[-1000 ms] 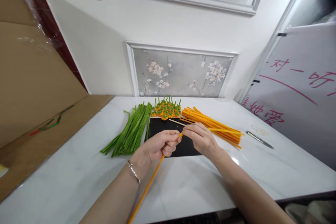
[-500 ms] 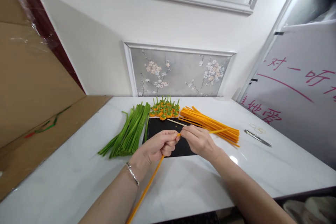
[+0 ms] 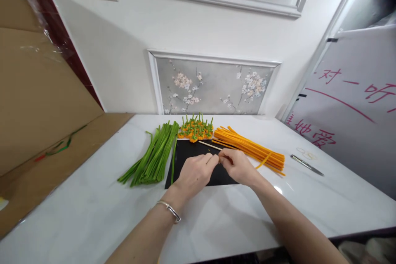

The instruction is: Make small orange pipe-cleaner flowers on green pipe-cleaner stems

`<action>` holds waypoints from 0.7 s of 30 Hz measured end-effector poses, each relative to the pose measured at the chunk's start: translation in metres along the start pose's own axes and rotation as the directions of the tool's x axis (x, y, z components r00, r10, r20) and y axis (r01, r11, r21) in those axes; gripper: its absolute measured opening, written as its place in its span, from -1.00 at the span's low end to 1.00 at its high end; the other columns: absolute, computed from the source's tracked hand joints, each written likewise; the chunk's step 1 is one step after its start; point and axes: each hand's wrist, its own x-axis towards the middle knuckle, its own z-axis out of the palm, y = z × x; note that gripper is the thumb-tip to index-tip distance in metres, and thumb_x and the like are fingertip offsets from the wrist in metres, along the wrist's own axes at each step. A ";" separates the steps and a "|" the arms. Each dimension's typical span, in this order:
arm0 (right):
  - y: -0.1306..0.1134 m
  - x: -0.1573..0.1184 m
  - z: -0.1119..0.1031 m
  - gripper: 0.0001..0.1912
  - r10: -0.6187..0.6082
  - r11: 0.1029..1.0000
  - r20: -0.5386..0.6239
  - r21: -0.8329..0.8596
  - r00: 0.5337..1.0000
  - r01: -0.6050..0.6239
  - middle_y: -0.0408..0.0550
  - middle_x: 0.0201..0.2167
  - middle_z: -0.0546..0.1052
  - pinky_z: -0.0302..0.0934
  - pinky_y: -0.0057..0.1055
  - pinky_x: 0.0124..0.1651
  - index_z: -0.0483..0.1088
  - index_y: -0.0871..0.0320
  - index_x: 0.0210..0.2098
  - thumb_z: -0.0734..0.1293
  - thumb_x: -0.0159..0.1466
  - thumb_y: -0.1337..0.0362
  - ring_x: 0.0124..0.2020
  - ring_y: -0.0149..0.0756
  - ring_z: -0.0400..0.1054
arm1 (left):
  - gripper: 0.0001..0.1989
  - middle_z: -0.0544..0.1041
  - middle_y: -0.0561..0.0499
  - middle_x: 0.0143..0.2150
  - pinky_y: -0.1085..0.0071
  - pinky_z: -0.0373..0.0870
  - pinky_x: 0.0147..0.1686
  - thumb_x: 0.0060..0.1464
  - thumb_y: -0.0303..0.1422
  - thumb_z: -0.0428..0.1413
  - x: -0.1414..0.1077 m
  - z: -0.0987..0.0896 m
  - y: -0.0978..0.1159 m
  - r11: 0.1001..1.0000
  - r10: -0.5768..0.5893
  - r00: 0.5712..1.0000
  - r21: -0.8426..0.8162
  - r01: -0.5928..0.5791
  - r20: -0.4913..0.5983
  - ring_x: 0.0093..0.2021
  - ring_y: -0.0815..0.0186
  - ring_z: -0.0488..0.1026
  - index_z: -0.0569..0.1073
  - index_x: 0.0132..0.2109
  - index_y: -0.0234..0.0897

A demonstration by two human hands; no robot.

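Over a black mat, my left hand and my right hand meet at the fingertips, both closed. Between them they grip an orange pipe cleaner, mostly hidden by the fingers; one end pokes out past my right hand. A thin pale stick runs in behind my right hand; whether it is held or lies on the mat I cannot tell. Just beyond the mat stands a cluster of small orange flowers with green stems.
Left of the mat lies a bundle of green pipe cleaners. On the right are a bundle of orange pipe cleaners, scissors or tweezers and pale rubber bands. A wall panel rises behind the white table.
My left hand has turned over, its back now facing up, and sits slightly to the right. The long orange tail hanging below it has nearly gone from sight. The end beyond my right hand tilts more steeply.
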 end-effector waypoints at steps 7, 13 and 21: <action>0.003 0.005 -0.001 -0.79 0.084 0.982 0.026 0.167 0.996 -0.087 -0.23 -0.64 0.21 -0.02 -0.46 -0.49 0.22 0.14 -0.59 0.20 0.14 0.23 -0.57 -0.42 0.06 | -0.78 0.34 0.04 -0.45 0.37 -0.01 -0.47 0.29 -0.47 -0.10 0.000 0.001 -0.001 0.990 -0.109 0.992 -0.080 0.114 0.067 -0.47 0.34 0.23 0.41 -0.26 -0.24; -0.010 0.001 -0.008 -0.84 0.186 0.925 0.091 0.319 0.978 -0.205 -0.28 -0.67 0.13 -0.14 -0.49 -0.58 0.29 0.16 -0.55 0.20 0.10 0.23 -0.62 -0.48 -0.05 | -0.76 0.26 0.04 -0.48 0.36 -0.07 -0.45 0.27 -0.45 -0.07 0.001 -0.001 -0.003 0.906 -0.207 0.971 -0.352 0.237 0.121 -0.48 0.34 0.14 0.40 -0.35 -0.24; -0.008 0.000 -0.007 -0.91 0.266 0.801 0.242 0.483 0.933 -0.354 -0.35 -0.73 0.06 -0.28 -0.51 -0.65 0.28 0.15 -0.51 0.22 0.08 0.27 -0.71 -0.53 -0.17 | -0.76 0.27 0.04 -0.48 0.36 -0.11 -0.47 0.27 -0.46 -0.09 -0.001 0.002 -0.002 0.948 -0.180 0.979 -0.249 0.198 0.094 -0.49 0.34 0.13 0.41 -0.33 -0.24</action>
